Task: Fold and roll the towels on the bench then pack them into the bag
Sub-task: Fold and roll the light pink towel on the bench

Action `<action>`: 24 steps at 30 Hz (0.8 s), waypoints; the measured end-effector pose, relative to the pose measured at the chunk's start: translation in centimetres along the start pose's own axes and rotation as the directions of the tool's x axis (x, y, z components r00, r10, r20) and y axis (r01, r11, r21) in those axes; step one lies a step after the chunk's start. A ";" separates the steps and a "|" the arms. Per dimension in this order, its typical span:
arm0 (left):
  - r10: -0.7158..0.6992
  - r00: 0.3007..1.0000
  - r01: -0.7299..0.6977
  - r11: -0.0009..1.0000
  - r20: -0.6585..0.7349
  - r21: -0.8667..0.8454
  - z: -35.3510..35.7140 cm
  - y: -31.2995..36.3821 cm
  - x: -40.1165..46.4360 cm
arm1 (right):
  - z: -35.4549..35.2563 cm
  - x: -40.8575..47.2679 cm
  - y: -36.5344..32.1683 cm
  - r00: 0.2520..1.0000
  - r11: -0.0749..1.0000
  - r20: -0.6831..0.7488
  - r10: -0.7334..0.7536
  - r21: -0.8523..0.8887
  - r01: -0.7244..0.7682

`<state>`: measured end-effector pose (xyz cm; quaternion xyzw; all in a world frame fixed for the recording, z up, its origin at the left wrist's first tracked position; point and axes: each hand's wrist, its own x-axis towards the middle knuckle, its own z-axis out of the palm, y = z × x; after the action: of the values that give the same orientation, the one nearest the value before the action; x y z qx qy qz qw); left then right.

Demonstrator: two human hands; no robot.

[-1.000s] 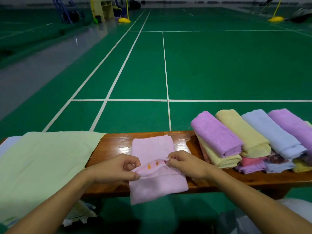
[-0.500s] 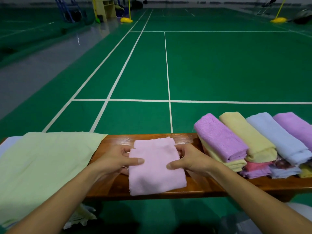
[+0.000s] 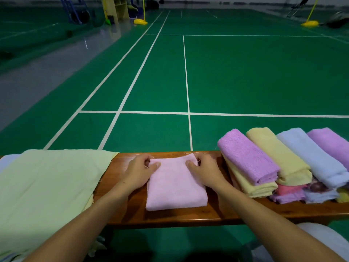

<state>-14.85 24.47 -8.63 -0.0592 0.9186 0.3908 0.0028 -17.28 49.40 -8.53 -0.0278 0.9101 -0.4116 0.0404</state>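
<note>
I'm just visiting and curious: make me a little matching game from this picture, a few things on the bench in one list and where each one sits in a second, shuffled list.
Things:
1. pink towel
2. pale green cloth
3. purple rolled towel
4. blue rolled towel

Places:
A. spread over the bench's left end
B. folded, between both hands
C. on the pile, nearest the right hand
D. between a yellow roll and another purple roll

Pairs: 1-B, 2-A, 3-C, 4-D

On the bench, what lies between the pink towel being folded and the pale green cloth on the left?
In the head view, only the left hand, gripping the pink towel at its far left corner, and bare bench wood lie before the pale green cloth.
</note>
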 end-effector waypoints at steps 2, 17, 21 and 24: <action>0.036 0.998 -0.033 0.996 -0.044 0.083 0.4 0.1 0.1 | 0.3 0.2 0.1 0.998 0.996 -0.057 -0.007 -0.084 0.002; 0.345 0.890 -0.455 0.676 0.297 0.579 3.6 2.4 -6.1 | 2.3 -5.2 -1.7 0.935 0.728 0.201 -0.293 -0.588 0.354; 0.214 0.923 -0.377 0.675 0.321 0.634 4.1 1.1 -6.1 | 2.6 -5.0 0.2 0.910 0.722 0.302 -0.284 -0.558 0.410; 0.184 0.943 -0.320 0.732 0.277 0.601 3.6 -0.2 -5.3 | 1.9 -3.9 1.4 0.902 0.720 0.343 -0.261 -0.553 0.419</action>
<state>-9.70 27.50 -10.96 0.1101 0.9904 0.0558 0.0614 -13.20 49.21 -10.59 -0.2568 0.9606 -0.0865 0.0622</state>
